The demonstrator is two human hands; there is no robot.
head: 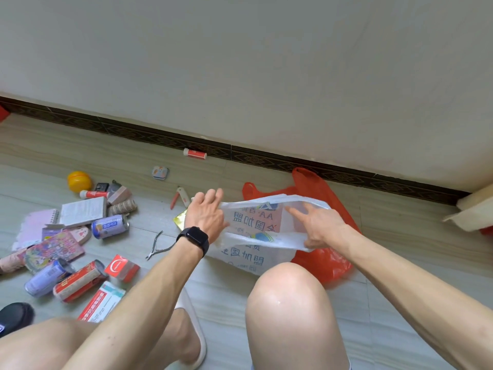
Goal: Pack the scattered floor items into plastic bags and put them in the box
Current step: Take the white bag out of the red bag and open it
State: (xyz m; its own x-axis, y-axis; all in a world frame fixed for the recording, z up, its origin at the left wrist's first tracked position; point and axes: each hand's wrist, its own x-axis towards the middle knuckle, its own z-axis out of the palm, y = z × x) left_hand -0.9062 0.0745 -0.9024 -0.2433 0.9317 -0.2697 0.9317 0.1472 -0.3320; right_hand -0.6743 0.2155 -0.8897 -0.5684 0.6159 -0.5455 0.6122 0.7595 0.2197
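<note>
A white plastic bag (256, 222) with blue print is stretched between my hands above the floor. My left hand (206, 212), with a black watch on its wrist, grips the bag's left edge. My right hand (318, 225) grips the right side, its fingers spread inside the opening. A red plastic bag (322, 260) lies under and behind the white one. Scattered items cover the floor at left: a purple can (110, 226), a red can (78, 284), a yellow ball (79, 181), a white booklet (82, 210), nail nippers (157, 245) and a red-white box (121, 267).
A red-white tube (194, 153) lies by the dark skirting board at the wall. A small tin (160, 172) and a red cutter (178, 197) sit further back. A cardboard box's flap (472, 212) shows at the right edge. My bare knees and a white slipper (194, 335) fill the foreground.
</note>
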